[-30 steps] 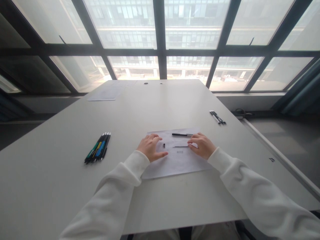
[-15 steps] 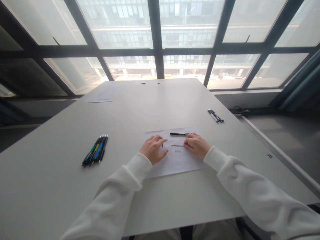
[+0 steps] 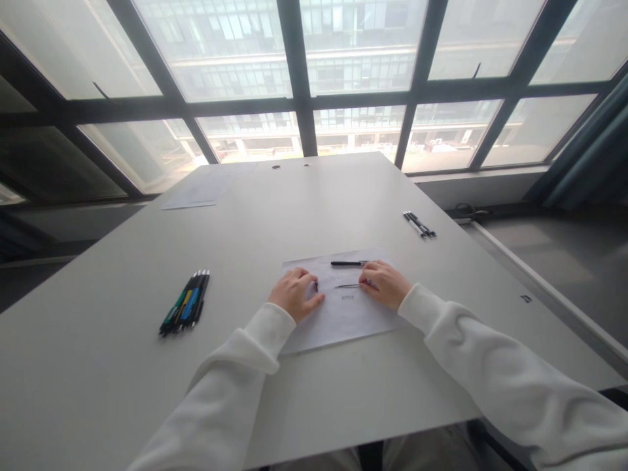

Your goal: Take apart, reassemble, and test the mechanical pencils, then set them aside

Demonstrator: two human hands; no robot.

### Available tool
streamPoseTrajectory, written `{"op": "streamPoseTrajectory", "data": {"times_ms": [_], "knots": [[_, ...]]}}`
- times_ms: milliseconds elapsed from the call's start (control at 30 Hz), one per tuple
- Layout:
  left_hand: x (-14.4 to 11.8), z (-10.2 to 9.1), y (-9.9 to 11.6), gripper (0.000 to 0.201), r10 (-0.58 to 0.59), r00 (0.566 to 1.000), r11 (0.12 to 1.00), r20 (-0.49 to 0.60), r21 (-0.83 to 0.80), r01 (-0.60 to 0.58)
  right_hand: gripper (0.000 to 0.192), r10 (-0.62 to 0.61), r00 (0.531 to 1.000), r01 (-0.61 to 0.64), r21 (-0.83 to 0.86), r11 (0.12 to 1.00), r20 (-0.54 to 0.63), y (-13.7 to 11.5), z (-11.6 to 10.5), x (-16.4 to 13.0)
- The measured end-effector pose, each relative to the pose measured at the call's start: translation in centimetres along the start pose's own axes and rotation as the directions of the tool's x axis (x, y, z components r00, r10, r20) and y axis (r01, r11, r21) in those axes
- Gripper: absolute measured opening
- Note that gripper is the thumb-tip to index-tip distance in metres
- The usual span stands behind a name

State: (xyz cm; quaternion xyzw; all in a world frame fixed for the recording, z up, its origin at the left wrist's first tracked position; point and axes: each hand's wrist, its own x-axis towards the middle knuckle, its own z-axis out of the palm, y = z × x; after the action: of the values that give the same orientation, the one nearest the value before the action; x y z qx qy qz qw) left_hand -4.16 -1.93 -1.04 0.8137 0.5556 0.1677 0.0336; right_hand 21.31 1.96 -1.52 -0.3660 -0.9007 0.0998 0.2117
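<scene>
A sheet of white paper (image 3: 333, 327) lies under both hands. My right hand (image 3: 386, 285) has its fingers closed on the rear end of a thin pen refill (image 3: 345, 286), whose tip points left. Over the left part of the sheet, my left hand (image 3: 295, 292) is open, thumb apart from the curled fingers. A small dark pen part (image 3: 316, 286) sits right by its fingertips; whether they touch is unclear. Between the hands a small spring (image 3: 348, 297) lies below the refill. Above it rests a black pen barrel (image 3: 345, 263), its right end partly behind my right hand.
Several pens with black, green, yellow and blue parts (image 3: 186, 304) lie bunched on the left of the white table (image 3: 314, 392). A few black-and-white pens (image 3: 419, 224) lie at the right. More paper sheets (image 3: 191, 193) are at the far left, and a small dark clip-like piece (image 3: 525, 299) near the right edge.
The fingers of my left hand have curled downward toward the small dark pen part. My right hand keeps its hold on the refill. The view has tilted slightly.
</scene>
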Motion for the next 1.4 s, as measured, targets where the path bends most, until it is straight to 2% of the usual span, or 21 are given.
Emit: {"op": "streamPoseTrajectory", "data": {"times_ms": [400, 633, 733, 800, 867, 1033, 1167, 1400], "knots": [[0.0, -0.5, -0.3, 0.034, 0.015, 0.999, 0.999, 0.046, -0.029, -0.014, 0.012, -0.001, 1.0, 0.0, 0.026, 1.0, 0.013, 0.0, -0.1, -0.4], [-0.1, -0.4, -0.4, 0.035, 0.025, 0.999, 1.0, 0.037, -0.02, -0.024, 0.011, -0.003, 1.0, 0.003, 0.027, 1.0, 0.01, 0.0, -0.1, -0.3], [-0.1, -0.7, 0.0, 0.036, 0.041, 0.999, 0.999, -0.004, -0.006, -0.041, 0.011, -0.005, 1.0, 0.005, 0.014, 1.0, 0.0, 0.0, -0.3, -0.3], [-0.1, -1.1, 0.7, 0.034, 0.069, 0.997, 0.998, -0.039, -0.005, -0.069, 0.011, 0.004, 1.0, -0.004, 0.002, 1.0, -0.013, 0.0, -0.5, -0.3], [-0.2, -1.5, 1.6, 0.031, 0.124, 0.992, 0.992, -0.027, -0.029, -0.125, 0.01, 0.018, 0.999, -0.019, -0.009, 1.0, -0.031, 0.1, -0.6, -0.4], [-0.6, -1.5, 3.7, 0.029, 0.292, 0.947, 0.956, 0.131, -0.076, -0.284, 0.01, 0.05, 0.997, -0.051, -0.016, 0.999, -0.06, 0.6, -0.8, -0.5], [-0.9, -0.9, 4.5, 0.037, 0.325, 0.928, 0.945, 0.181, -0.033, -0.325, 0.009, 0.06, 0.997, -0.061, -0.011, 0.998, -0.054, 0.8, -0.7, -0.5], [-0.2, -0.5, 5.2, 0.026, 0.381, 0.917, 0.924, 0.118, -0.01, -0.382, 0.01, 0.05, 0.998, -0.05, -0.017, 0.999, -0.039, 0.6, -0.8, -0.5]]}}
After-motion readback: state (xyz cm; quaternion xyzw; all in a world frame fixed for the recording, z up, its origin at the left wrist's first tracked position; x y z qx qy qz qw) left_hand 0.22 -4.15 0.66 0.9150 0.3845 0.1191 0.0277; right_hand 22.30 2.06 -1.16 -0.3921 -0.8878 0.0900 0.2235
